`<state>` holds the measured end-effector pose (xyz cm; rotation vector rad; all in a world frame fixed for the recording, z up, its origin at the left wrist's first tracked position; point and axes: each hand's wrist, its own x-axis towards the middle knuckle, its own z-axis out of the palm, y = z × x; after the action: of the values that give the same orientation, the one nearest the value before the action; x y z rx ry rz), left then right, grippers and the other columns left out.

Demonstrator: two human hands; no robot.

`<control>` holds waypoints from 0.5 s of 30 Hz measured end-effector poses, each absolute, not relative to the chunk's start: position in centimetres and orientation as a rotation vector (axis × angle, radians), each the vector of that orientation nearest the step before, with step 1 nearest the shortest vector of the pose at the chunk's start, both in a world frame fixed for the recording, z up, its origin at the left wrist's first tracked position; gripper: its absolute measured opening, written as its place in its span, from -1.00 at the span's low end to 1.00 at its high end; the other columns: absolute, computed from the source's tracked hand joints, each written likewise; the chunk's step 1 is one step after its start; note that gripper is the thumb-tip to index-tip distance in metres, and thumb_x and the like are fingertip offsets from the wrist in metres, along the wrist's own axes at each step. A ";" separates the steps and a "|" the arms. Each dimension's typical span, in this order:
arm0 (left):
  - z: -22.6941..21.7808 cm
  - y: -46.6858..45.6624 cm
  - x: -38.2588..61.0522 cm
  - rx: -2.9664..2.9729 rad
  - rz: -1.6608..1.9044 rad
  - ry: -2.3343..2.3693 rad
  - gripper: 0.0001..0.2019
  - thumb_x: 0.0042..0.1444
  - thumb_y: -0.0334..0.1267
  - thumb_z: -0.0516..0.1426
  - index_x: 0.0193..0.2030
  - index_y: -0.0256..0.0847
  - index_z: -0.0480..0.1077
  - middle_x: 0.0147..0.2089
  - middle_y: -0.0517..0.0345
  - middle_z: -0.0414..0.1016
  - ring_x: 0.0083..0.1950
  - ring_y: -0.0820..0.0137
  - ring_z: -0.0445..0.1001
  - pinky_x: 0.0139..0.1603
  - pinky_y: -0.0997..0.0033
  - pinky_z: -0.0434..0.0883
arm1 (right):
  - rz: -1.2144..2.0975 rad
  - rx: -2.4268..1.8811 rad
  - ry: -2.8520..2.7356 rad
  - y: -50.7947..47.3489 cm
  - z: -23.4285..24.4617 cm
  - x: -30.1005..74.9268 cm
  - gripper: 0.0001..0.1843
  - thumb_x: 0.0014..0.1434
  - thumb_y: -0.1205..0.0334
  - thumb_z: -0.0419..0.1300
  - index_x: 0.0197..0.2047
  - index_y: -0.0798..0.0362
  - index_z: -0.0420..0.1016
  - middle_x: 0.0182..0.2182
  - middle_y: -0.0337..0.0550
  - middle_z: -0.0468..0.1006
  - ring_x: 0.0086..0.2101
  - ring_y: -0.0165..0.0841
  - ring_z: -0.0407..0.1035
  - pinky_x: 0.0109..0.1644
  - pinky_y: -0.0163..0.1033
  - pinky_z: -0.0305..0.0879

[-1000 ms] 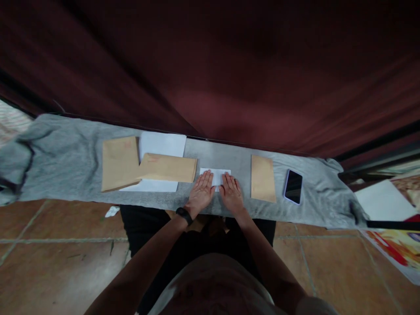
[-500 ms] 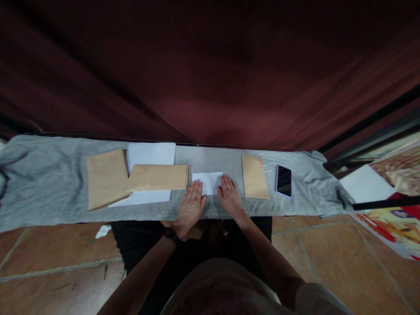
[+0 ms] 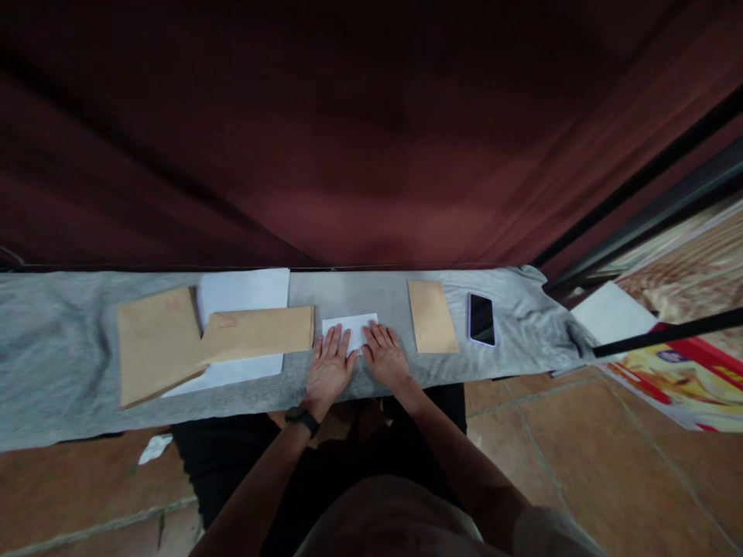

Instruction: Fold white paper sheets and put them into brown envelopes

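Observation:
A small white folded paper (image 3: 350,325) lies flat on the grey cloth in front of me. My left hand (image 3: 330,367) rests palm down with its fingers on the paper's left part. On its right side lies my right hand (image 3: 385,356), also flat with fingers stretched out. Both hands are open and press on the paper, covering its lower corners. Just left of my left hand is a stack of long brown envelopes (image 3: 261,331). To the right of my right hand sits a single brown envelope (image 3: 433,317).
White sheets (image 3: 244,289) lie under the long envelopes, with larger brown envelopes (image 3: 158,340) at their left. A phone (image 3: 481,319) lies on the right part of the grey cloth (image 3: 63,348). A dark red curtain (image 3: 348,155) hangs behind. A colourful box (image 3: 685,379) stands at right.
The camera view has turned and shifted slightly, so the things sit further left. My fingers have moved a little over the paper, and both hands stay flat on it.

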<state>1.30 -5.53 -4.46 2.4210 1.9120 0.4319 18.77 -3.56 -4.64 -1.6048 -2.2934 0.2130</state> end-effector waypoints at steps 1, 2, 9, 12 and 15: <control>-4.5 -5.5 1.3 2.422 0.435 1.914 -0.40 0.44 -0.04 -0.12 0.48 -0.32 0.20 0.54 -0.18 0.15 0.59 0.09 0.03 0.56 -0.11 0.06 | 0.209 -1.603 -2.291 -3.6 -4.6 18.7 -0.47 0.50 0.14 -0.01 0.45 0.08 0.28 0.45 -0.01 0.24 0.42 -0.16 0.13 0.51 0.07 -0.03; -4.5 -5.4 1.3 2.422 0.435 1.917 -0.40 0.44 -0.03 -0.12 0.48 -0.31 0.21 0.54 -0.18 0.15 0.59 0.09 0.04 0.56 -0.11 0.07 | 0.203 -1.600 -2.290 -3.6 -4.5 18.7 -0.47 0.50 0.14 0.00 0.45 0.08 0.29 0.44 -0.01 0.24 0.41 -0.16 0.14 0.52 0.07 -0.03; -4.5 -5.3 1.2 2.414 0.432 1.927 -0.39 0.44 -0.01 -0.12 0.47 -0.31 0.23 0.53 -0.17 0.18 0.58 0.11 0.06 0.56 -0.06 0.06 | 0.179 -1.592 -2.265 -3.7 -4.5 18.7 -0.47 0.49 0.14 0.02 0.44 0.07 0.29 0.43 -0.01 0.26 0.41 -0.18 0.15 0.51 0.05 0.00; -4.7 -5.3 1.2 2.421 0.451 1.928 -0.39 0.44 0.00 -0.12 0.47 -0.32 0.23 0.52 -0.18 0.19 0.58 0.10 0.07 0.56 -0.07 0.08 | 0.175 -1.597 -2.268 -3.6 -4.6 18.6 -0.47 0.49 0.13 0.02 0.44 0.06 0.29 0.44 -0.02 0.25 0.41 -0.18 0.16 0.51 0.05 0.00; -4.9 -5.3 1.1 2.435 0.487 1.921 -0.38 0.43 0.01 -0.11 0.47 -0.32 0.22 0.52 -0.20 0.18 0.57 0.09 0.08 0.55 -0.10 0.10 | 0.171 -1.599 -2.262 -3.6 -4.7 18.6 -0.48 0.50 0.12 0.01 0.44 0.05 0.29 0.44 -0.04 0.24 0.40 -0.18 0.16 0.51 0.04 0.00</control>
<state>1.13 -5.28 -4.87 2.4350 1.9213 0.4869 18.58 -3.61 -4.69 -1.5989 -2.2617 0.1710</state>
